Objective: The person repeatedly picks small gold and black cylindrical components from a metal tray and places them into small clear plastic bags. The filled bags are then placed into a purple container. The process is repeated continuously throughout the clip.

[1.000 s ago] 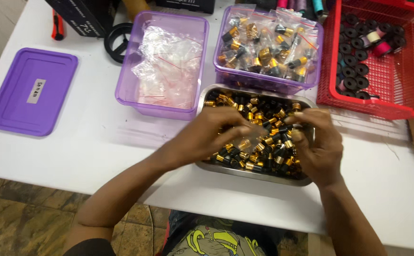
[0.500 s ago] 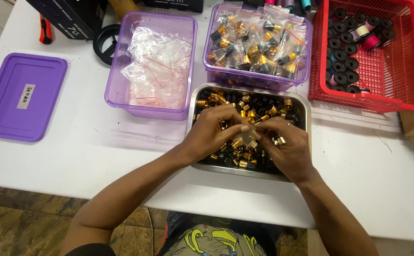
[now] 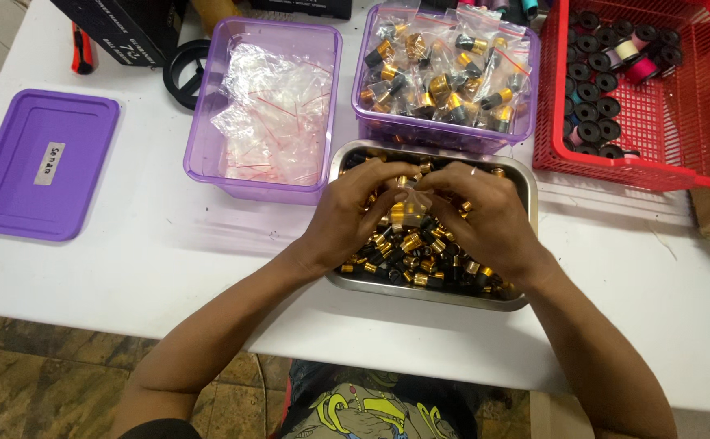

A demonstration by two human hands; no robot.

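a shallow steel tray sits on the white table right in front of the person, heaped with small gold and black cylindrical parts; they look like short metal caps or ferrules, shiny gold on some and matte black on others, piled loosely in no order. both hands meet over the middle of the tray. the left hand is curled, its fingers bent in and the tips pinching toward the centre, where a small clear plastic bag shows between the two hands. the right hand is curled the same way, fingers drawn close together and resting down among the parts, its tips also on the little bag. both hands are narrow, closed to a pinch rather than spread; whether any single part is held inside the pinch is hidden by the fingers.

just behind the tray stands a purple tub of filled bags holding the same gold and black parts, and to its left a second purple tub with empty clear bags. a red basket of black spools lies to the right, and a purple lid lies well apart on the left
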